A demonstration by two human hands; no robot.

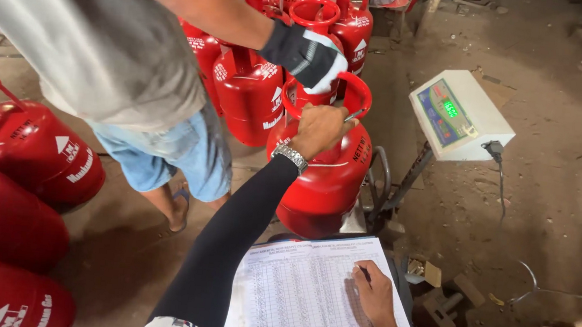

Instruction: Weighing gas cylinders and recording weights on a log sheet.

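Left hand (318,129) hiding red cylinder's (328,181) valve.

The gas cylinder (324,180) stands left of the scale display (458,113).

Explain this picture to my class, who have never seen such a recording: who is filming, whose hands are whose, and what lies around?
The one picture comes from a camera worn on a person's head, looking down. Their left hand, with a wristwatch, rests in a grip on the top ring of a red gas cylinder standing on a weighing scale. The scale's display box glows green. Their right hand holds a pen on a printed record sheet. The gloved hand belongs to a co-worker standing beside. More red cylinders lie on the dirt floor.
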